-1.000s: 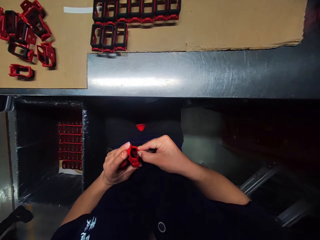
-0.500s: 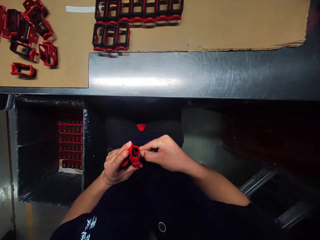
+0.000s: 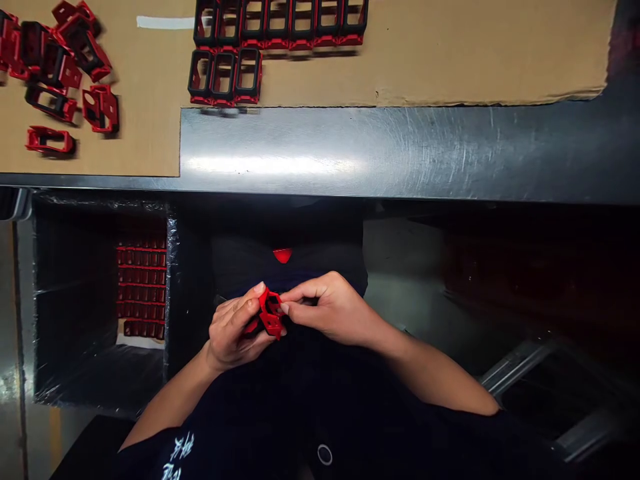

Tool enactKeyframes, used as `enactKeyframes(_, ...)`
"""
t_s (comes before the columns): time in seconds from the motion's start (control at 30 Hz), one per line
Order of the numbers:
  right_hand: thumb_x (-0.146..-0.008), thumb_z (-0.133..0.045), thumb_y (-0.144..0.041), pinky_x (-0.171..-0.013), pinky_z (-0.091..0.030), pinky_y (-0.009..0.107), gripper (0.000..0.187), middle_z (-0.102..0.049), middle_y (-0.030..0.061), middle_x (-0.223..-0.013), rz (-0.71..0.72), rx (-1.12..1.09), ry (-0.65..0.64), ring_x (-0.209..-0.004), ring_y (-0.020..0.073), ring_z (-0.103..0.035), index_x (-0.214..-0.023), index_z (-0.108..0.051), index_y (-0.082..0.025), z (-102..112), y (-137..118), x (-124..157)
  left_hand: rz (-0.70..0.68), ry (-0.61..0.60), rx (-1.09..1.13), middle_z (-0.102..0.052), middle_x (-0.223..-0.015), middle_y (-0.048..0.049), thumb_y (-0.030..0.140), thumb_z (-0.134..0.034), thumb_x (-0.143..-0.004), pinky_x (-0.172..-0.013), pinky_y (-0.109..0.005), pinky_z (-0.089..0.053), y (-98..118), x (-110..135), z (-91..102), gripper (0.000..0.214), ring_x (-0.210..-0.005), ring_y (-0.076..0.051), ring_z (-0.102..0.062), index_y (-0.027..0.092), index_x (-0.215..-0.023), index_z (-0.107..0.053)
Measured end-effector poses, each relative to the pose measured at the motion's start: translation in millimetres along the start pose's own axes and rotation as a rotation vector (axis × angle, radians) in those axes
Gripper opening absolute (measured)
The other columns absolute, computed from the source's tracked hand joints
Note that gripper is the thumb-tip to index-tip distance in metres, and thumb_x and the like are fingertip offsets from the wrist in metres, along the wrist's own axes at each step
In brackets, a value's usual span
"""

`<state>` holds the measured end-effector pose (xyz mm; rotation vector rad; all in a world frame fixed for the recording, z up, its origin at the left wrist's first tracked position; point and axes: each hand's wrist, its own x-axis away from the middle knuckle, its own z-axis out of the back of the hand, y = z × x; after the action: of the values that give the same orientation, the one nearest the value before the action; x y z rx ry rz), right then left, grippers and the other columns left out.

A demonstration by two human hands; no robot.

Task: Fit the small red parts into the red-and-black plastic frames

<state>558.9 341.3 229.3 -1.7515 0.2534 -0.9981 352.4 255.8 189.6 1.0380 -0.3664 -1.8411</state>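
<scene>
The left hand [image 3: 231, 331] gripped a red frame [image 3: 271, 325] nearer than the tabletop [image 3: 325, 150]; the right hand [image 3: 337, 310] pinched its right rim. It seemed light, stiff, best held by the outer walls.

A scratched metal bench [image 3: 350, 150] runs across the view, its near strip bare and shiny. Cardboard [image 3: 465, 53] covers the rest – reaching nearest the edge at left. On it lie a loose jumble of red-and-black frames [image 3: 34, 43], a white strip [image 3: 165, 23], and two tidy rows – an upper row [image 3: 277, 43] of seven visible frames, a lower row [image 3: 224, 101] of three.
</scene>
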Motion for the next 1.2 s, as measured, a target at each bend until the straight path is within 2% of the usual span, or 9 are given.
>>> enactKeyframes(0.2,-0.084,-0.070,-0.028,-0.054,-0.047,0.025,0.016,-0.079,0.0014,-0.072,0.010,0.021,0.066,-0.060,0.0161,-0.069,-0.085,-0.084,-0.019,-3,5,-1,-0.022,-0.029,-0.018,-0.071,-0.126,-0.0199,0.033,-0.082,-0.082,-0.077,-0.029,-0.066,2,-4,0.7,0.085,-0.099,-0.026,-0.077,0.017,-0.154,-0.039)
enactKeyframes(0.37,-0.086,-0.066,-0.024,-0.051,-0.045,0.024,0.020,-0.080,-0.0001,-0.074,0.015,0.029,0.018,-0.057,0.0149,-0.067,-0.093,-0.084,-0.022,-1,5,0,0.006,-0.028,-0.004,-0.071,-0.125,-0.0201,0.039,-0.081,-0.081,-0.078,-0.032,-0.066,1,-1,1.6,0.085,-0.101,-0.027,-0.077,0.016,-0.153,-0.040)
enactKeyframes(0.47,-0.086,-0.067,-0.026,-0.052,-0.047,0.024,0.020,-0.080,0.0008,-0.074,0.009,0.001,-0.001,-0.059,0.0156,-0.068,-0.093,-0.084,-0.021,1,5,1,0.000,-0.028,0.009,-0.070,-0.127,-0.0216,0.036,-0.082,-0.081,-0.078,-0.032,-0.066,2,-1,1.9,0.086,-0.100,-0.027,-0.077,0.014,-0.153,-0.040)
enactKeyframes(0.73,-0.082,-0.072,-0.024,-0.058,-0.052,0.023,0.009,-0.078,0.0013,-0.071,-0.011,-0.106,0.047,-0.063,0.0156,-0.072,-0.079,-0.079,-0.019,-7,8,-3,-0.019,-0.055,-0.043,-0.068,-0.129,-0.0220,0.032,-0.083,-0.081,-0.074,-0.029,-0.065,2,-3,2.1,0.087,-0.098,-0.027,-0.077,0.017,-0.154,-0.038)
enactKeyframes(0.87,-0.077,-0.074,-0.022,-0.054,-0.048,0.022,0.007,-0.075,0.0003,-0.064,-0.048,-0.051,0.122,-0.058,0.0144,-0.067,-0.070,-0.073,-0.020,-14,7,-7,-0.007,-0.049,-0.060,-0.070,-0.126,-0.0201,0.035,-0.082,-0.081,-0.074,-0.029,-0.066,1,-1,1.8,0.087,-0.098,-0.026,-0.077,0.018,-0.154,-0.038)
enactKeyframes(1.03,-0.082,-0.071,-0.034,-0.045,-0.033,0.023,0.029,-0.064,-0.0010,-0.052,-0.038,0.018,0.186,-0.047,0.0097,-0.051,-0.058,-0.066,-0.018,-19,9,-15,0.097,-0.042,0.035,-0.071,-0.126,-0.0197,0.043,-0.084,-0.077,-0.079,-0.033,-0.067,1,3,1.1,0.089,-0.103,-0.028,-0.076,0.018,-0.152,-0.042)
enactKeyframes(1.1,-0.087,-0.065,-0.040,-0.047,-0.035,0.023,0.040,-0.062,-0.0006,-0.051,-0.041,-0.057,0.173,-0.046,0.0094,-0.050,-0.055,-0.062,-0.018,-19,12,-19,0.138,-0.046,0.107,-0.071,-0.126,-0.0192,0.044,-0.086,-0.074,-0.081,-0.034,-0.067,1,5,0.7,0.092,-0.105,-0.029,-0.075,0.019,-0.151,-0.043)
enactKeyframes(1.2,-0.091,-0.061,-0.047,-0.056,-0.044,0.024,0.045,-0.066,0.0008,-0.051,-0.101,-0.233,0.147,-0.048,0.0108,-0.056,-0.058,-0.065,-0.017,-16,19,-23,0.197,-0.022,0.204,-0.071,-0.126,-0.0185,0.043,-0.087,-0.072,-0.086,-0.035,-0.066,2,7,-0.5,0.092,-0.108,-0.029,-0.074,0.020,-0.150,-0.044)
